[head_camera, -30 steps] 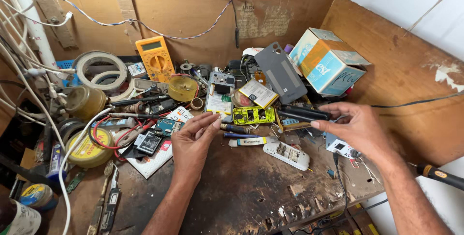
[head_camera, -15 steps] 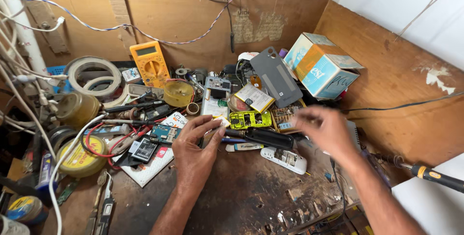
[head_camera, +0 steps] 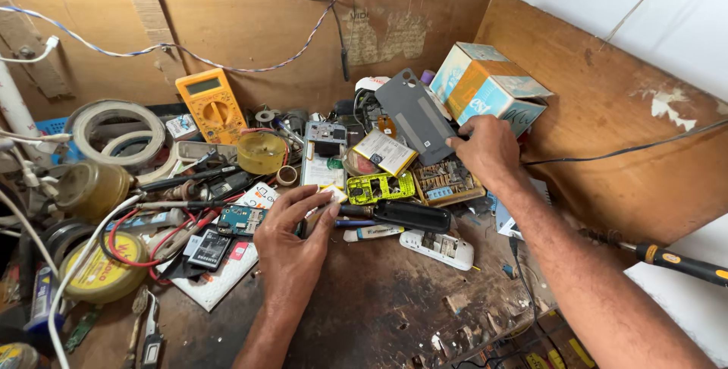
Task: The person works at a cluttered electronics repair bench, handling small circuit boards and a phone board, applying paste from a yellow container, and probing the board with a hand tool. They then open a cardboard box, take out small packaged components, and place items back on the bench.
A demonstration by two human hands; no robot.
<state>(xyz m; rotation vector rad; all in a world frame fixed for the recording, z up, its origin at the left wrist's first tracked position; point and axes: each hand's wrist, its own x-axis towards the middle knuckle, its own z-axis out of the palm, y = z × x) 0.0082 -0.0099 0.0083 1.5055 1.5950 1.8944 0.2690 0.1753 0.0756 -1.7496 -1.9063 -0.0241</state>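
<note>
Grey phone back cover [head_camera: 415,115], propped at the far middle of the cluttered bench, is being reached by the right hand [head_camera: 485,153], fingers curled at its edge, while the left hand [head_camera: 292,236] pinches a small part nearer; lifting it likely needs a firmer grasp.

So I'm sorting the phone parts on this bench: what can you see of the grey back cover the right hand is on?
The grey back cover is a flat, matte, plastic-looking panel with rounded corners and a small hole near its top. It leans tilted at the back of the bench, its upper end toward the wooden wall, propped on the clutter left of the cardboard box. The right hand has its fingertips at the cover's lower right edge. Its lower end sits above a brown circuit board. Its underside is hidden.
</note>
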